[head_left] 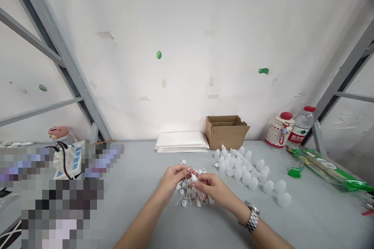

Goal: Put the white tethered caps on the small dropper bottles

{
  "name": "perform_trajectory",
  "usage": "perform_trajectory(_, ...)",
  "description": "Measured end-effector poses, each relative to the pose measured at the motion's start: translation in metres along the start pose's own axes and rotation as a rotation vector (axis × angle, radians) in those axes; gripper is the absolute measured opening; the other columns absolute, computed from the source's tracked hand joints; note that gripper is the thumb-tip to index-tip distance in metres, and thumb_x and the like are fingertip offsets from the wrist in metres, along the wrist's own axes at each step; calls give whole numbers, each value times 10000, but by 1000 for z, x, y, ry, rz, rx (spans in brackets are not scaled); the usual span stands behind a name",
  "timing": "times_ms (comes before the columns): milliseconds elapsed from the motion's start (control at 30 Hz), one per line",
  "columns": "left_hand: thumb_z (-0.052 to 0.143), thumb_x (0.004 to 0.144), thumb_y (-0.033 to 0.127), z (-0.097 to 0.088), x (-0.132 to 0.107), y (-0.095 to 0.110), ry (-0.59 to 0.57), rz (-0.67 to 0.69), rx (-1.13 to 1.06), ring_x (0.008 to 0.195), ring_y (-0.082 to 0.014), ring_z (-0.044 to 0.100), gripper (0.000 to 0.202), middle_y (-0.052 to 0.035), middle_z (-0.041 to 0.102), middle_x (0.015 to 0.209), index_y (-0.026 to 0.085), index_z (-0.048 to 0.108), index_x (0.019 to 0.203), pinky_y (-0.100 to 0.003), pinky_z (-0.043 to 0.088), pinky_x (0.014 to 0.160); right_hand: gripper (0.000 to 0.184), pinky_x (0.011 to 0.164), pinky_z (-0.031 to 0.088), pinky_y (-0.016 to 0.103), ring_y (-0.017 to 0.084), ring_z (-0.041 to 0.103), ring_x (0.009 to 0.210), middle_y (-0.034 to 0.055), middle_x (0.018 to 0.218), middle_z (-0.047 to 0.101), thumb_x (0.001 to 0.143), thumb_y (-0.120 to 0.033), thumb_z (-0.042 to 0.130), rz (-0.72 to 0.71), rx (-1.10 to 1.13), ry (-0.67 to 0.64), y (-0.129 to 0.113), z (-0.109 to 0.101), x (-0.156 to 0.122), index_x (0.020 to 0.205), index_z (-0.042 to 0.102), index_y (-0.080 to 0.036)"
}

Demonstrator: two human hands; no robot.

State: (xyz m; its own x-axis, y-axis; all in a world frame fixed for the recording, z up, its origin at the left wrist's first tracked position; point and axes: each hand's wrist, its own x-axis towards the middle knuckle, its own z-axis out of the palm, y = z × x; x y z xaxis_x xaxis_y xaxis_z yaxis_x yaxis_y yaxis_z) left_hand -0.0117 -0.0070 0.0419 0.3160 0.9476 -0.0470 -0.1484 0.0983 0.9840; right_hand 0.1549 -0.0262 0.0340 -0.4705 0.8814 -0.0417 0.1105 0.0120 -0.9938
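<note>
left hand (174,176): grip pinching the tip of a small white piece (194,178), at the clock's centre;
right hand (212,186): grip grasping the same piece from four o'clock;
loose white parts (184,203): heaped on the table (131,190) beneath both hands;
translucent bottles (246,179): scattered towards two o'clock;
cardboard box (228,137): at one o'clock

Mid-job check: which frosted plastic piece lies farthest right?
The piece at the scatter's front-right end; every other frosted piece lies farther back and nearer the right hand.
</note>
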Motion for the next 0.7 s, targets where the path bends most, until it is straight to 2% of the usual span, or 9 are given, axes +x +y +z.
perform_trajectory(133, 644, 709, 380, 0, -1, 2, -5, -7, -7, 640, -128, 539, 263, -59, 676, 715, 126, 700, 744, -222, 407, 633, 375, 443, 353, 210, 79, 416, 462, -48, 538, 426, 762, -514, 535, -20, -27, -2, -1, -1, 1, 662, 529, -152)
perform_trajectory(333, 575, 756, 442, 2, -2, 5, -22, -21, -186, 768, -177, 603, 353, -104, 691, 831, 111, 692, 788, -265, 429, 749, 388, 495, 346, 209, 87, 395, 529, -37, 577, 438, 772, -532, 508, -93, -69, 24, 0, -1, 3, 711, 557, -153)
perform_trajectory(567, 670, 682, 382, 4, -1, 0, 70, 27, -59, 723, -170, 600, 253, -76, 705, 778, 134, 692, 730, -249, 434, 704, 378, 499, 374, 218, 99, 434, 530, -34, 593, 440, 787, -530, 486, -76, -81, -1, 7, 0, 4, 702, 552, -167)
perform_trajectory(700, 682, 659, 387, 7, 0, -1, 110, 62, -17, 757, -190, 620, 245, -68, 712, 758, 147, 693, 703, -258, 446, 720, 388, 499, 369, 220, 98, 425, 515, -43, 564, 415, 785, -529, 486, -80, -114, 28, 5, 1, 3, 621, 489, -177)
